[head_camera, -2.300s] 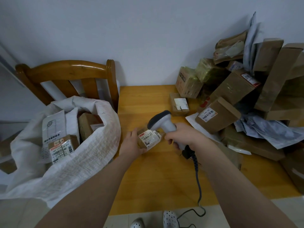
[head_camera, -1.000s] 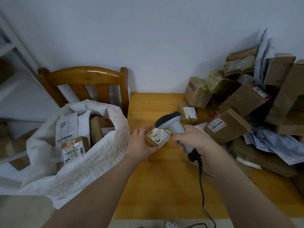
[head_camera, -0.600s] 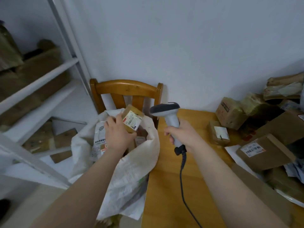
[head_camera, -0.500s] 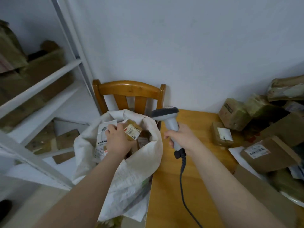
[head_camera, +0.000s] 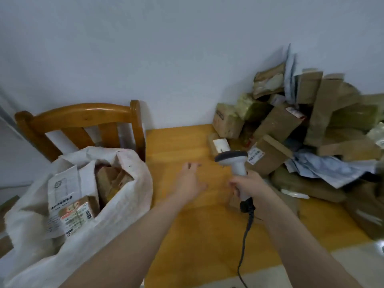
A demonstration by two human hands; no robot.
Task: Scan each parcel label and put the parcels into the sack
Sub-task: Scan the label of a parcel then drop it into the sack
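One barcode scanner (head_camera: 234, 161) is in the right hand (head_camera: 249, 185), whose fingers are curled round the handle. Its long axis stands nearly upright, with the lower end leaning a little toward the person. The dark head points to the left, above the wooden counter (head_camera: 182, 142). One black cable (head_camera: 245, 235) runs from the handle's end down past the counter's near edge.

The left hand (head_camera: 190, 179) holds nothing. It floats over the counter with the fingers spread wide, between the scanner and the white woven sack (head_camera: 124, 196). The sack stands in front of the back of one wooden chair (head_camera: 83, 119), with its mouth open upward. At least three parcels show inside it (one white mailer (head_camera: 62, 190), one small labelled box (head_camera: 78, 210), and brown cartons (head_camera: 108, 177) behind, blurred).

On the counter's right side lies a pile of parcels (head_camera: 291, 129), too many and too blurred to count. One small box with a white label (head_camera: 220, 144) lies at the pile's left front.
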